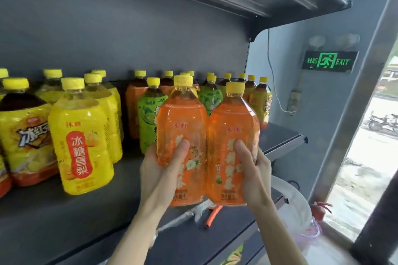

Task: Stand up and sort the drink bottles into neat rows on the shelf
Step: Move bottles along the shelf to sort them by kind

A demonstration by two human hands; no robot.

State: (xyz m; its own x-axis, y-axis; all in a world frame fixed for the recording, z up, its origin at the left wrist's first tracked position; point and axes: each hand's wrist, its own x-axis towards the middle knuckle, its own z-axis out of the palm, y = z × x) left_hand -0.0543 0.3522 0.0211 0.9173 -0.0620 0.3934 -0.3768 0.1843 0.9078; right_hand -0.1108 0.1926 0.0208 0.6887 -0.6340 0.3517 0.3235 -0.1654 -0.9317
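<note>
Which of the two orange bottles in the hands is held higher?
The orange bottle in the left hand: this left orange bottle has its cap above that of the right orange bottle.

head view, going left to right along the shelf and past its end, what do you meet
dark tea bottle with yellow label → yellow pear drink bottle → green tea bottle → orange bottle in left hand → orange bottle in right hand → green exit sign

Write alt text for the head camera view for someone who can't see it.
Left hand and right hand each hold an orange bottle upright, side by side, above a dark shelf stocked with yellow-capped yellow bottles and green bottles.
</note>
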